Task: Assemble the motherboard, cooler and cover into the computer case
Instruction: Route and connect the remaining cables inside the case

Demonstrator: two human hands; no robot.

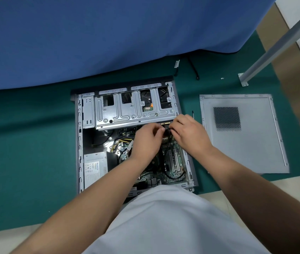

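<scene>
The open grey computer case lies on its side on the green mat. Inside it, the green motherboard sits at the right, partly hidden by my arms. My left hand and my right hand meet over the board's upper edge, just below the drive cage. Both pinch a small black connector between their fingertips. The grey side cover with a perforated vent lies flat to the right of the case. No cooler is visible.
The power supply fills the case's lower left, with bundled cables beside it. A screwdriver lies between case and cover. A blue cloth hangs behind. A metal leg stands far right, with small screws and a black cable near it.
</scene>
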